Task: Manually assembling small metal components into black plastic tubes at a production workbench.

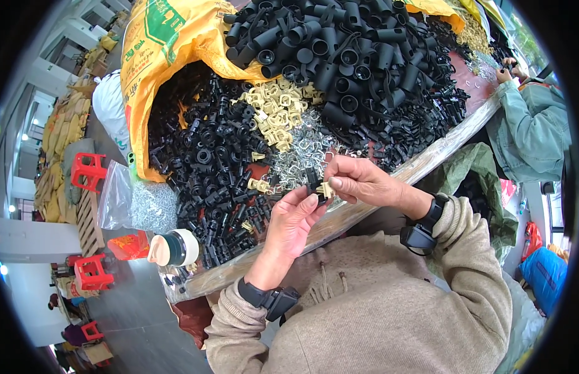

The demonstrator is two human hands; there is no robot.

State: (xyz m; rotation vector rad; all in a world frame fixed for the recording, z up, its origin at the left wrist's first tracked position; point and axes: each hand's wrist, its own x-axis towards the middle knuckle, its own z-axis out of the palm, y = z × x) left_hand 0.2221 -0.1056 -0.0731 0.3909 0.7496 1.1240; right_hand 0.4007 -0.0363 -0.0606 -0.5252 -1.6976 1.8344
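Observation:
My left hand [293, 219] grips a small black plastic part [312, 177] between thumb and fingers, near the table's front edge. My right hand [363, 181] pinches a small cream plastic clip [326, 189] right against that black part. Whether the two are joined, I cannot tell. Just beyond my hands lies a heap of bent metal wire pieces [300, 153]. Behind it is a pile of cream clips [279, 115]. Small black plastic parts [208, 156] are heaped to the left, and large black tubes [345, 56] are piled at the back.
A yellow woven sack [146, 93] spills over the back left. A dark bottle with a cream lid [180, 247] stands at the left corner, beside a clear bag of small metal pieces [153, 206]. A wooden edge [358, 218] borders the table. Another person's sleeve [529, 124] shows at right.

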